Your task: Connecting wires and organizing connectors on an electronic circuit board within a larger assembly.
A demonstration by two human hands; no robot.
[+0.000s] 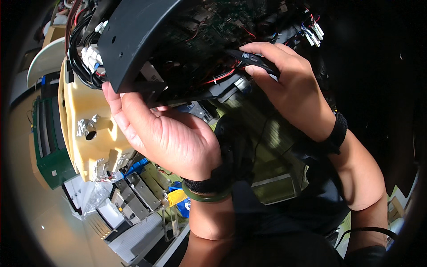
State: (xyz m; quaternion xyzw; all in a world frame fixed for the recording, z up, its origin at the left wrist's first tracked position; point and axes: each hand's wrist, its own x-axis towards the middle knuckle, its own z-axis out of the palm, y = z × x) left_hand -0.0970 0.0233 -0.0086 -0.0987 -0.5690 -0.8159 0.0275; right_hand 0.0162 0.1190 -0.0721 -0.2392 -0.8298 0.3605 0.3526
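A black metal housing (133, 38) is tilted in front of me, its open side showing green circuit boards (213, 31) and red and black wires (222, 76). My left hand (171, 138) grips its lower left corner from below, thumb and fingers around the edge; some fingertips are hidden behind it. Between the thumb and fingers of my right hand (291, 84) is a slim black hand-held tool (254, 58) with a round mark on its side. Its narrow front end reaches into the shadow beside the wires, and what it touches there cannot be made out.
Black cables with white connectors (91, 58) bunch at the housing's left end; more white connectors (314, 34) hang at the upper right. To the left stand a cream-coloured moulded shell (95, 113) and a dark green case (51, 138). Metal brackets (138, 196) and clear plastic wrap lie below.
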